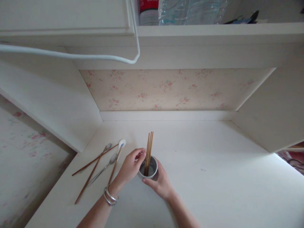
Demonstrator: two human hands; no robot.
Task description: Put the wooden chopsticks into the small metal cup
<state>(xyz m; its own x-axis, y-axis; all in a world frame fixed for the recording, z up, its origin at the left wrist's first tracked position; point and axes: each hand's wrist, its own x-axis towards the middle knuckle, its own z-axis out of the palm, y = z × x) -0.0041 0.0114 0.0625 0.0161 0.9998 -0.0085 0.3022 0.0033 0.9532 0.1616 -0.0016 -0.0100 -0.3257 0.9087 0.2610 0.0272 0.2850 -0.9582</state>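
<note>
Right hand (159,183) wraps its grip around the cup (148,167) (chopsticks (149,152) upright inside); left hand (130,167) pinches fingers at the rim, on the tabletop (213,177).

My right hand (160,182) hides the cup's (152,171) near wall. Chopstick (149,152) tips are sunk inside the cup, unseen. Both my forearms are cut by the bottom edge. Bottles (190,11) on the shelf are cut at the top edge; their labels are unreadable.

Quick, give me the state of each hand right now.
Left hand: fingers curled at the rim of the cup, beside the chopsticks standing in it.
Right hand: wrapped around the cup, holding it.
</note>
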